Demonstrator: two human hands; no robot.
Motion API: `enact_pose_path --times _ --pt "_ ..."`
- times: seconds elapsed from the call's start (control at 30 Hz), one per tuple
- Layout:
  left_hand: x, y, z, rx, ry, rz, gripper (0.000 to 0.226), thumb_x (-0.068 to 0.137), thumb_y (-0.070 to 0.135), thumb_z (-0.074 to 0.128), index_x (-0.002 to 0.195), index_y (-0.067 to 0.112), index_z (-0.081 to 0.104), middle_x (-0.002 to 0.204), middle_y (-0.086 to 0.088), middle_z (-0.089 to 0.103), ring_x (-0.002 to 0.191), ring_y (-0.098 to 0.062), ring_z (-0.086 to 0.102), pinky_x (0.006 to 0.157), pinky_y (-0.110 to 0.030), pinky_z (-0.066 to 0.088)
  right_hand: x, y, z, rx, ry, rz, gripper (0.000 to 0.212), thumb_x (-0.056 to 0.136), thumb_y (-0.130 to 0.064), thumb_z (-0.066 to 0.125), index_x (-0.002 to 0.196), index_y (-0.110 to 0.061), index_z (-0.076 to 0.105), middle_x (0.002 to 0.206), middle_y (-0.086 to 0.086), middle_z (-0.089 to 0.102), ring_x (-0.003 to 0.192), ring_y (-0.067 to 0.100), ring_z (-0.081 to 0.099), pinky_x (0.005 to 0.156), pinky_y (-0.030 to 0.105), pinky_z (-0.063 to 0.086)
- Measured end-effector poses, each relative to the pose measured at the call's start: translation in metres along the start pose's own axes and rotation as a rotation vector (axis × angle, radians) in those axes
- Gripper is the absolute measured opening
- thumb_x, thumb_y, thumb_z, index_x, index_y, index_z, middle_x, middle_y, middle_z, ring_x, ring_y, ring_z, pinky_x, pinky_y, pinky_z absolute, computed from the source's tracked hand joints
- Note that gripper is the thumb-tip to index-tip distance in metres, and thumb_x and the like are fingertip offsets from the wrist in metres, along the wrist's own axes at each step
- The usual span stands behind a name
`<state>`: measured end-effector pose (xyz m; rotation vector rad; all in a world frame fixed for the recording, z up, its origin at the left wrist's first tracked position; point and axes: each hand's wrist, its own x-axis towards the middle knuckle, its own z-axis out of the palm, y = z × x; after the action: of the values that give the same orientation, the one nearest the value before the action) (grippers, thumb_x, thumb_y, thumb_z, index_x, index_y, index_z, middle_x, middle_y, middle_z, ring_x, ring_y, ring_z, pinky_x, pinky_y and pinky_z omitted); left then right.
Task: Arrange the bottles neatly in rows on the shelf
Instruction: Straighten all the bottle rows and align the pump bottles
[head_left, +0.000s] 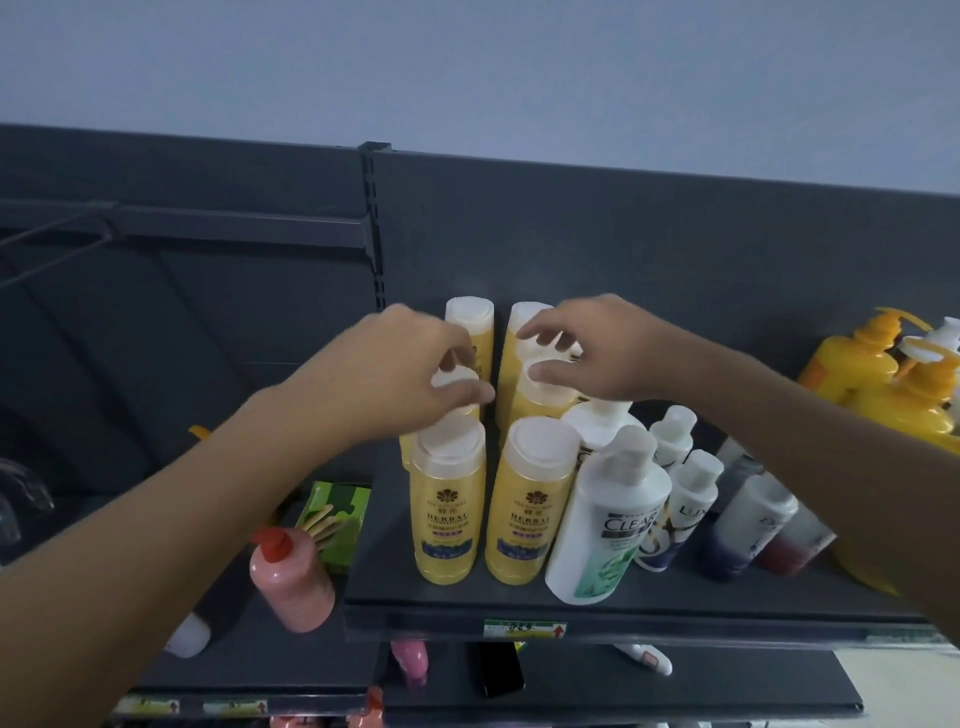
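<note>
Yellow herbal bottles with white caps stand in two rows on the dark shelf (675, 603). The front pair are the front left bottle (448, 499) and the front right bottle (530, 499). My left hand (400, 369) pinches the white cap of the middle bottle (457, 376) in the left row. My right hand (592, 348) curls its thumb and fingers round the cap of the middle bottle (545, 395) in the right row. Two more yellow bottles, the back left (475, 322) and the back right (522, 325), stand behind, against the back panel.
A white Clear pump bottle (605, 514) stands right of the yellow rows, with small white bottles (685, 499) beyond it. Large yellow pump jugs (883, 379) sit at far right. A pink bottle (291, 577) and a green box (337, 514) are on the lower left shelf.
</note>
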<state>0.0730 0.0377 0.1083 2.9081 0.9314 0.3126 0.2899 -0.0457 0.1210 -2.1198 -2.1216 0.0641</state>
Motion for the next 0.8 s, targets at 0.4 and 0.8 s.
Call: enact_pose_path --times 0.4,0.8 --pt "0.057 -0.016 0.021 0.130 -0.314 0.039 0.063 0.077 0.036 0.085 0.135 0.034 0.062 0.122 0.003 0.065 0.107 -0.020 0.063 0.087 -0.037 0.058 0.026 0.015 0.017 -0.047 -0.165 0.054 0.051 0.081 -0.037 0.080 0.129 -0.024 0.068 0.116 -0.003 0.070 0.093 0.013 0.057 0.086 0.030 0.052" --pt "0.056 -0.017 0.018 0.084 -0.291 0.027 0.060 0.080 0.043 0.081 0.137 0.034 0.063 0.124 0.004 0.068 0.106 -0.018 0.065 0.087 -0.033 0.058 0.026 0.002 0.018 0.020 -0.108 -0.010 0.021 0.078 -0.043 0.080 0.078 -0.031 0.063 0.052 -0.013 0.043 0.050 0.007 0.045 0.049 0.017 0.028"
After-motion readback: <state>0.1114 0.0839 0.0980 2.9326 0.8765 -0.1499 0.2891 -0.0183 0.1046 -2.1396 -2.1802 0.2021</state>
